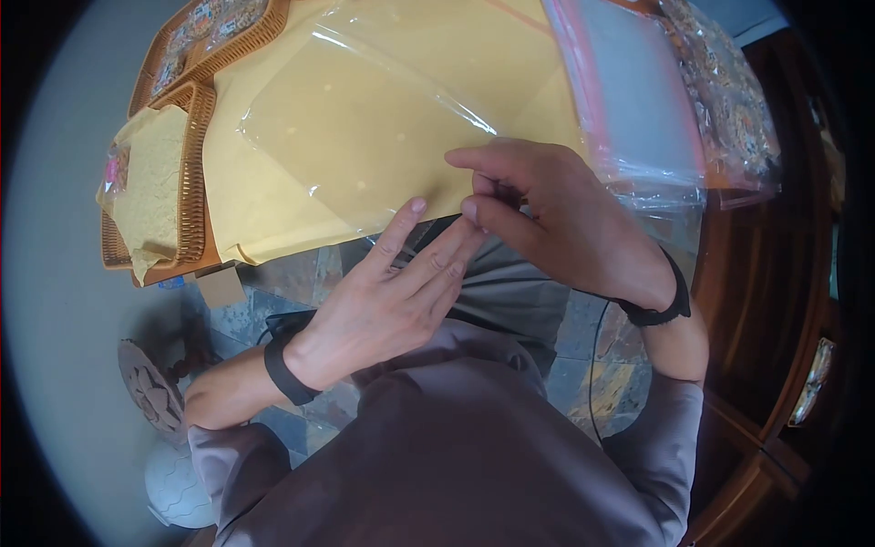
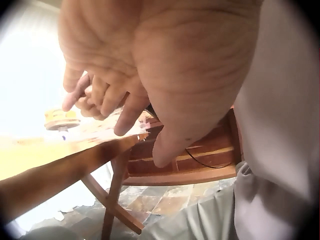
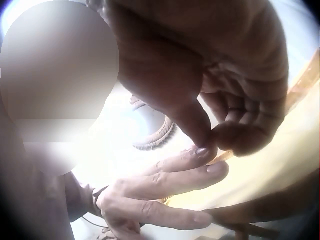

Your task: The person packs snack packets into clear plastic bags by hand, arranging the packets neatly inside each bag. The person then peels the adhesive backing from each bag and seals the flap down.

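My left hand (image 1: pixel 387 296) is held at the table's near edge, fingers straight and spread, palm down. The right hand (image 1: pixel 565 214) comes in from the right. Its thumb lies against a left fingertip, with curled fingers close behind, and it pinches that tip. In the right wrist view the right thumb (image 3: pixel 192 122) meets the left fingertips (image 3: pixel 217 170). A clear plastic bag (image 1: pixel 301 118) lies flat on the yellow table cover (image 1: pixel 241 205) just beyond both hands. In the left wrist view the left palm (image 2: pixel 175 60) shows no object against it.
A stack of clear plastic bags (image 1: pixel 629 82) with pink edges lies at the right, beside filled clear packets (image 1: pixel 729 100). Wicker baskets (image 1: pixel 196 173) stand on the left, the near one holding a yellow cloth (image 1: pixel 155 187). A dark wooden cabinet (image 1: pixel 766 273) is at far right.
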A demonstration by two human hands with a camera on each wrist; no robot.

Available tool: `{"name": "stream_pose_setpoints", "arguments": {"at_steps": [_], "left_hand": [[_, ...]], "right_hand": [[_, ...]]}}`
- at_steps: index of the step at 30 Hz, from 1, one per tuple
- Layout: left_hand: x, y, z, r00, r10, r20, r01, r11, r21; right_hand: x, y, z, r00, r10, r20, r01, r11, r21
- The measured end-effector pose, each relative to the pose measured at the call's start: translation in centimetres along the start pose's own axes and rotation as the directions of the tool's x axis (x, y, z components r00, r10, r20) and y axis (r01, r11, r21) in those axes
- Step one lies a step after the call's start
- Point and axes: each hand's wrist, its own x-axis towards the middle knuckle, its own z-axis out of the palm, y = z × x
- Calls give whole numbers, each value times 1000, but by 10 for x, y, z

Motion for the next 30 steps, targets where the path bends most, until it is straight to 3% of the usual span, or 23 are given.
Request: {"name": "stream_pose_setpoints", "arguments": {"at_steps": [3, 7, 9, 10, 12, 15, 25, 28, 30], "left_hand": [[1, -1, -2, 1000, 0, -12, 1, 1000, 29], [2, -4, -1, 999, 2, -52, 2, 997, 78], [5, 0, -1, 996, -32, -85, 34, 999, 22], [5, 2, -1, 991, -69, -111, 65, 997, -38], [5, 2, -2, 990, -73, -125, 70, 997, -23], [5, 0, -5, 992, -66, -111, 66, 998, -4], [7, 0, -5, 992, -50, -114, 53, 998, 19], [10, -2, -9, 996, -41, -74, 44, 998, 40], [12, -1, -11, 996, -51, -74, 52, 999, 14]], "right_hand": [[-2, 1, 2, 998, -52, -21, 49, 993, -108], [-2, 2, 0, 998, -52, -29, 52, 999, -9], [-1, 3, -2, 991, 116, 73, -135, 918, 373], [-1, 3, -3, 991, 113, 71, -131, 920, 368], [0, 6, -4, 969, 205, 138, -246, 742, 624], [0, 14, -10, 983, 151, 108, -183, 682, 708], [-3, 12, -12, 982, 169, 90, -184, 702, 688], [-3, 4, -7, 966, 248, 73, -232, 704, 671], [-2, 9, -2, 967, 253, 33, -231, 810, 539]]}}
